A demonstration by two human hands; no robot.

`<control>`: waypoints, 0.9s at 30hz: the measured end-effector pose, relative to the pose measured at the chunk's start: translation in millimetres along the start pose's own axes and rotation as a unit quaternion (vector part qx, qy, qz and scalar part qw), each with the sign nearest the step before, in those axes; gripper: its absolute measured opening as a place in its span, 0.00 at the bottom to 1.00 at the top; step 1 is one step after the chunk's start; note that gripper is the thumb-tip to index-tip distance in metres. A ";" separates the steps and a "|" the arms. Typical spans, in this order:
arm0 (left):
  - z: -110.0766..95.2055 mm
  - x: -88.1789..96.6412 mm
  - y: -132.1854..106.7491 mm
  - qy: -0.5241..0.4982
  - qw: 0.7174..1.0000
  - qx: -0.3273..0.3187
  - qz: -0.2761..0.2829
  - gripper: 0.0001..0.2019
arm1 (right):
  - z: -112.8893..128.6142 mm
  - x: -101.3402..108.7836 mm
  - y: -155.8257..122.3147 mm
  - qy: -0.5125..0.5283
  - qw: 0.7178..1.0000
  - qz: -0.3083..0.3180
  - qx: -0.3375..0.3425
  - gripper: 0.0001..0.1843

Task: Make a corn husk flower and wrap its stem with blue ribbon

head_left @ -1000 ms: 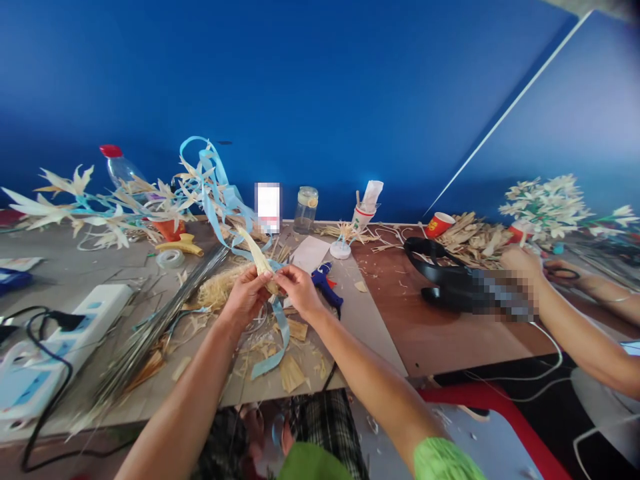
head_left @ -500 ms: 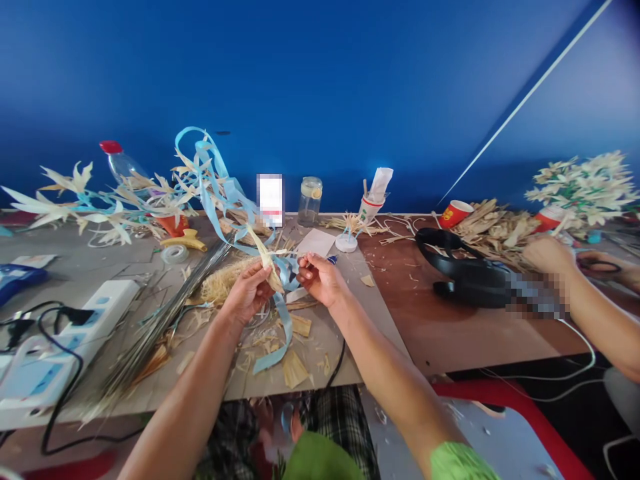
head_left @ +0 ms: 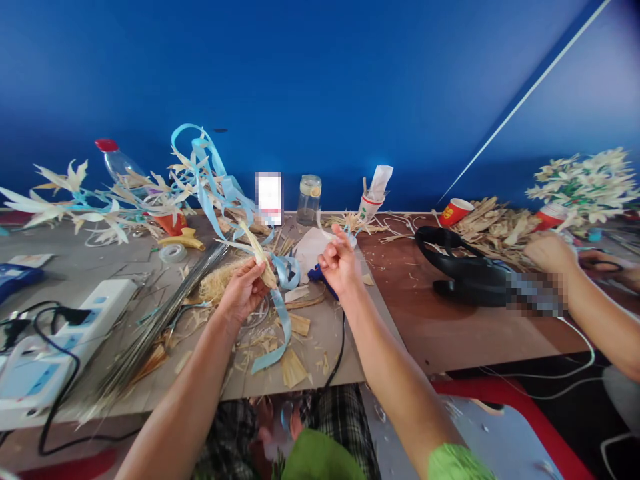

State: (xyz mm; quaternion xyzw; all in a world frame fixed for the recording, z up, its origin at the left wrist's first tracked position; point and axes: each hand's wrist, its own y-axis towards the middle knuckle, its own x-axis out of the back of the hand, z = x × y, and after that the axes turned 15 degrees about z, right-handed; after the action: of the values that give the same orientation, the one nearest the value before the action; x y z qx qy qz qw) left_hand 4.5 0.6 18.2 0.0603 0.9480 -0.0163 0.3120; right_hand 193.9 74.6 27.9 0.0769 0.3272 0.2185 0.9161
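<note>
My left hand (head_left: 246, 287) pinches a pale, folded piece of dried husk (head_left: 260, 257) above the littered table. Up and to the right, my right hand (head_left: 343, 261) is raised with its fingers curled and pressed together. A thin, pale husk strip (head_left: 325, 227) curves away from its fingertips. Between the hands, light blue ribbon (head_left: 286, 270) loops and trails down to the table. A blue tool (head_left: 320, 273) with a black cord is partly hidden behind my right hand. Beside my left hand lies a clump of curly straw-coloured fibre (head_left: 215, 283).
Left are a white power strip (head_left: 100, 310), a bundle of thin wires (head_left: 165, 320), a tape roll (head_left: 173, 253) and husk flowers (head_left: 75, 183). A lidded bottle (head_left: 309, 203) and a paper cup (head_left: 370, 208) stand behind. Another person's hand (head_left: 550, 257) works at right near a black headset (head_left: 460, 267).
My right hand has moved up and to the right, away from my left hand, with the thin strip at its fingertips. My left hand keeps hold of the husk, slightly lower.
</note>
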 end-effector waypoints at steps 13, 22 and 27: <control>6.1 -6.8 0.7 0.009 0.999 0.012 0.050 0.11 | -38.9 -41.3 -28.8 -0.477 0.865 0.135 -0.074 0.15; 4.3 -2.3 1.3 -0.013 0.998 0.002 0.062 0.13 | -16.6 -6.1 -8.0 -0.585 0.809 -0.048 0.011 0.19; 5.8 -3.7 0.7 -0.006 0.996 0.026 0.081 0.12 | -6.1 -9.6 -9.1 -0.333 0.942 0.035 -0.007 0.20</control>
State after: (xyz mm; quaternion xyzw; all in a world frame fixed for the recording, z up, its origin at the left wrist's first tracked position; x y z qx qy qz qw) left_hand 11.0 0.6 15.8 0.1446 0.9375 -0.0164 0.3161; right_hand 186.6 62.1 25.9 0.1504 -0.0015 0.2148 0.9650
